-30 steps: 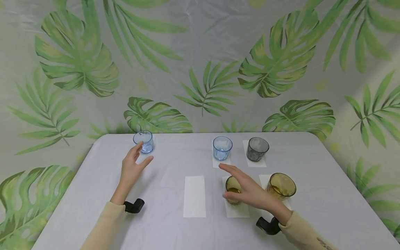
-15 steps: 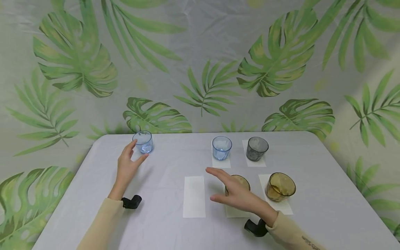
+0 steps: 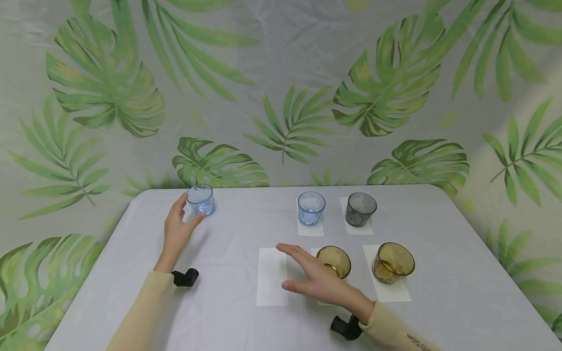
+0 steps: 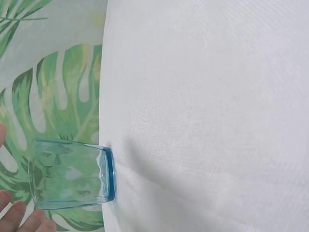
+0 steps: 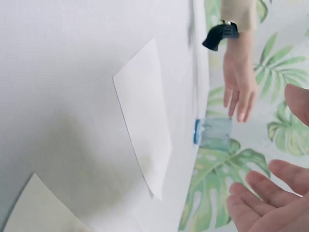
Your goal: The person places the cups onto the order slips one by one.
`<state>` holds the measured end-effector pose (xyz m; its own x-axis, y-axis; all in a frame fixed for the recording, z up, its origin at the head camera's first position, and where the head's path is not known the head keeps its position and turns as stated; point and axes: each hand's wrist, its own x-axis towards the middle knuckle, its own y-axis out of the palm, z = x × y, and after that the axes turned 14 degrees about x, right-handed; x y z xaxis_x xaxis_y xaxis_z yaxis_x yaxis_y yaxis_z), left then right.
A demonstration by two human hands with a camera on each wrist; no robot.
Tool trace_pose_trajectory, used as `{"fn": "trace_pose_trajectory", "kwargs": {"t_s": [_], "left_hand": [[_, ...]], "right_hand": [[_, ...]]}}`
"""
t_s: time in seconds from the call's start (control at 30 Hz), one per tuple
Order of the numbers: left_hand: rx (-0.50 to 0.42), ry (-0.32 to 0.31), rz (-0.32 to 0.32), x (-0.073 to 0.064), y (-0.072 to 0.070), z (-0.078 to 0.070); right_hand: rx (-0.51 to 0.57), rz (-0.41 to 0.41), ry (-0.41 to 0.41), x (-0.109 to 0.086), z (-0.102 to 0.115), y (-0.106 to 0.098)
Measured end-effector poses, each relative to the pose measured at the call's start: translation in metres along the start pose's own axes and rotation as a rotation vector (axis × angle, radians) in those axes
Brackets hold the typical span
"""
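A light-blue glass tumbler (image 3: 203, 201) stands upright near the far left edge of the table. My left hand (image 3: 177, 234) is right at it, thumb and fingers spread on either side of its near part. In the left wrist view the fingertips (image 4: 18, 215) lie close by the rim of the blue tumbler (image 4: 72, 174). My right hand (image 3: 313, 278) hovers with fingers extended and thumb apart, holding nothing. It partly covers an amber tumbler (image 3: 333, 256) and overlaps the right edge of a bare white paper slip (image 3: 271, 278).
Behind the right hand, a second blue tumbler (image 3: 311, 209) and a grey tumbler (image 3: 361, 209) each stand on a paper slip. Another amber tumbler (image 3: 393, 263) sits on a slip at the right. A leaf-patterned cloth (image 3: 290, 122) hangs behind the table.
My right hand has moved left, from over the amber tumbler toward the bare slip. My left hand has shifted slightly left and closer around the blue tumbler, which stays in place.
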<state>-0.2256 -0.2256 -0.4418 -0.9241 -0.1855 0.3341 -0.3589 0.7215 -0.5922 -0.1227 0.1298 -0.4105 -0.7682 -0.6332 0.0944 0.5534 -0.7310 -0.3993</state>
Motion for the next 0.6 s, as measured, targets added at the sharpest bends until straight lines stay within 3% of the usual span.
{"fn": "trace_pose_trajectory", "kwargs": {"t_s": [0.6], "left_hand": [[0.102,0.017,0.008,0.016,0.008,0.01]], "right_hand": [[-0.029,0.001,0.069,0.003,-0.023,0.018]]}}
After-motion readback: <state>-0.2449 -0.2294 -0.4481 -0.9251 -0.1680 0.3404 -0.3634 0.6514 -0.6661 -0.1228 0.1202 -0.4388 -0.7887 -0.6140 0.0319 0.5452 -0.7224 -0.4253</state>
